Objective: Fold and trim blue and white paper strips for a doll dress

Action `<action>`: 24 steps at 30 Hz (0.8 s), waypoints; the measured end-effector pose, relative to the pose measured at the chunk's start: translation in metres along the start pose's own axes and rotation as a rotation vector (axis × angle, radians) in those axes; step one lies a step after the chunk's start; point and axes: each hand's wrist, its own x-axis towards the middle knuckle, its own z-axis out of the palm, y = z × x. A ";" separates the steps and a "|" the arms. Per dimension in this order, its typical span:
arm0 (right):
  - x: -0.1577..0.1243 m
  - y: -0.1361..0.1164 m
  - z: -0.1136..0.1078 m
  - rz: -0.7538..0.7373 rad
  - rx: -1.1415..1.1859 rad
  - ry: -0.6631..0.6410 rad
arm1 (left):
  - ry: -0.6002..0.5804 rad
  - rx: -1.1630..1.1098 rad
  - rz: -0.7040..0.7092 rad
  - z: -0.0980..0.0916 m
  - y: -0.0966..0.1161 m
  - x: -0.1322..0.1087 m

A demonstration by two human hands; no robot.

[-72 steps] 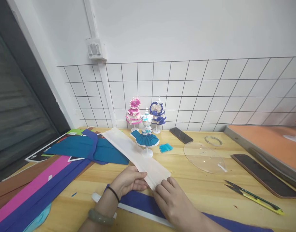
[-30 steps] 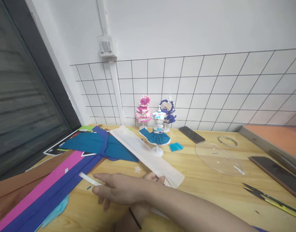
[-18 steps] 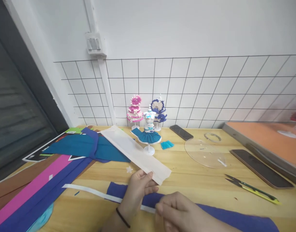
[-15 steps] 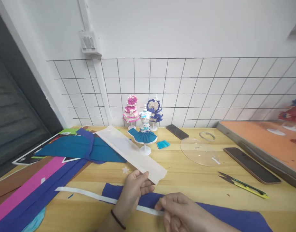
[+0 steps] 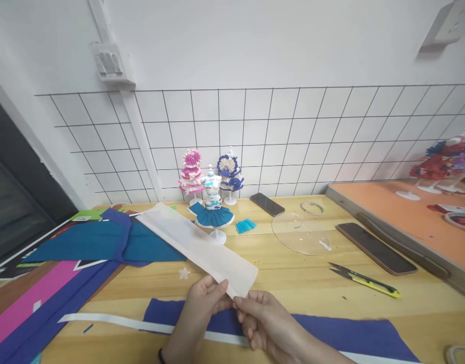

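A wide off-white strip of crepe paper (image 5: 202, 247) slants up and away to the left, its far end over the teal paper (image 5: 152, 237). My left hand (image 5: 204, 303) is closed on its near edge, thumb on top. My right hand (image 5: 265, 313) pinches the strip's near corner beside the left thumb, its other fingers curled. Under both hands lies a dark blue paper strip (image 5: 338, 331) with a narrow white band (image 5: 114, 319) along it. Just beyond the strip stands a small white dress form (image 5: 212, 189) with a teal pleated skirt (image 5: 215, 217).
Two decorated dress forms, one pink (image 5: 192, 174) and one blue (image 5: 230, 174), stand by the wall. Yellow thread snips (image 5: 369, 282), a phone (image 5: 376, 247), another phone (image 5: 267, 204) and a clear disc (image 5: 298, 235) lie rightward. Coloured paper (image 5: 46, 293) covers the left side.
My right hand has come up to the off-white strip's near corner and now pinches it next to my left hand. The view has turned slightly right.
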 end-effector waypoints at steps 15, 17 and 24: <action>-0.016 -0.019 -0.011 -0.079 -0.488 -0.072 | 0.015 0.108 -0.133 0.002 0.018 -0.014; -0.030 -0.032 -0.022 -0.139 -0.588 -0.013 | 0.021 0.103 -0.146 0.003 0.020 -0.015; -0.073 -0.073 -0.122 -0.440 -1.635 0.587 | 0.090 0.100 -0.128 0.007 0.018 -0.016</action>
